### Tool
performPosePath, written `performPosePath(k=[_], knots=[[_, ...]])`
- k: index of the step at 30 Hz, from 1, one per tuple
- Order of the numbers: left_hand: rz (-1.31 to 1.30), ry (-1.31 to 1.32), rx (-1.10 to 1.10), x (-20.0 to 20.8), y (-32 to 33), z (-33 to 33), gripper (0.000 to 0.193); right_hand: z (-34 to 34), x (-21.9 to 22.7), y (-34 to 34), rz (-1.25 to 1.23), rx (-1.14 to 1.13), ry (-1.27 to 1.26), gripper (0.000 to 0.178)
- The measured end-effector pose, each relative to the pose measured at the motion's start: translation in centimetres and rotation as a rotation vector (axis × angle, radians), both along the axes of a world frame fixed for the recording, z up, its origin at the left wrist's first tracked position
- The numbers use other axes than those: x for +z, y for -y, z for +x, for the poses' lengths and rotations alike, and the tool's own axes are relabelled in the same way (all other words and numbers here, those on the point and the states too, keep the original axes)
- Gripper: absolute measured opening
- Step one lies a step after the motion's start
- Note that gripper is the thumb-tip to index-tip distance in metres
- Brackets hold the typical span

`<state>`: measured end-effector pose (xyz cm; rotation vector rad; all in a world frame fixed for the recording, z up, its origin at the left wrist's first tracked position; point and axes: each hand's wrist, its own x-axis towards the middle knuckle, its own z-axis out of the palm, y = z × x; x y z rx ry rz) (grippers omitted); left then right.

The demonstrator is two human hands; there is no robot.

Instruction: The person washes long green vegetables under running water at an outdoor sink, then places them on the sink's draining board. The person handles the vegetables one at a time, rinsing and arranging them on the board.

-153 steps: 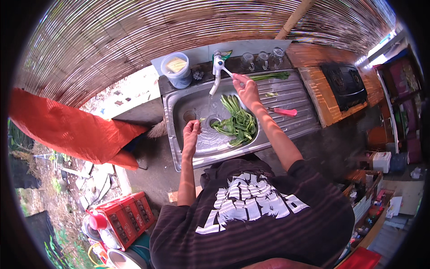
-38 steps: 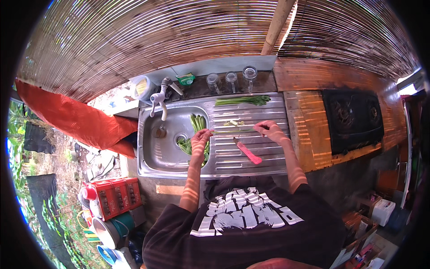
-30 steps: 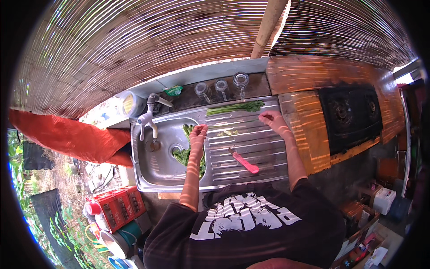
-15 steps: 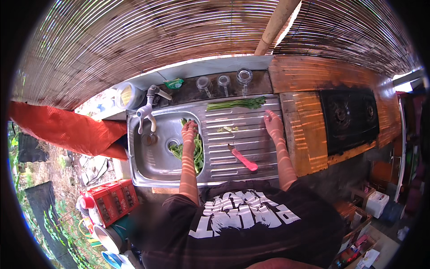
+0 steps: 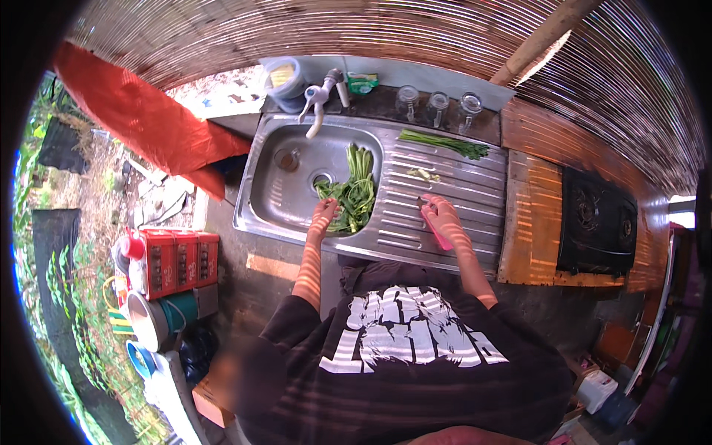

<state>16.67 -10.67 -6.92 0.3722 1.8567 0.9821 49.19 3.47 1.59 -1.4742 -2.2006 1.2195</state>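
Leafy green vegetables [image 5: 357,194] with pale long stems lie along the right side of the steel sink basin [image 5: 271,194]. My left hand [image 5: 325,213] is at their lower left edge, fingers curled in against the leaves. On the ribbed drainboard [image 5: 475,194], my right hand [image 5: 442,213] closes over a knife with a pink handle [image 5: 438,236]. Its short blade points away from me and shows just beyond my fingers. Small pale-green scraps [image 5: 423,175] lie beyond the knife. A bunch of thin green stalks [image 5: 443,143] lies along the far edge of the drainboard.
A white tap [image 5: 315,104] stands behind the basin, and a small cup [image 5: 286,158] sits inside it. Three glass mugs [image 5: 438,106], a green packet [image 5: 362,83] and a clear tub [image 5: 283,79] line the back ledge. To the right is a black stove [image 5: 598,222].
My right hand has come from the drainboard's right side onto the knife. My left hand has drawn back from the stems toward the near leaves. The whole view has shifted and turned.
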Motion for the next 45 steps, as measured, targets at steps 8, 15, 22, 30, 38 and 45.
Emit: performPosePath(k=[8,15,22,30,38,45], knots=[[-0.023,0.013,0.034,-3.5,2.3,-4.3,0.033,-4.9,-0.9,3.0,0.110,0.227,-0.027,0.032],[-0.011,0.051,0.022,-7.3,1.5,-8.1,0.022,-7.9,-2.3,5.4,-0.009,0.176,-0.002,0.031],[-0.153,-0.124,-0.126,-11.0,-1.0,-10.0,0.028,-12.1,-0.6,7.1,0.012,0.066,-0.013,0.029],[0.300,-0.301,-0.249,-3.5,-2.7,-7.6,0.027,-18.4,3.0,8.9,-0.007,-0.056,-0.035,0.028],[0.570,-0.122,-0.360,10.1,-2.3,-9.6,0.021,-24.5,5.7,7.8,0.074,-0.089,-0.068,0.041],[0.861,-0.113,-0.521,20.2,-3.0,-12.2,0.015,-29.3,12.9,5.5,-0.034,-0.091,-0.419,0.044]])
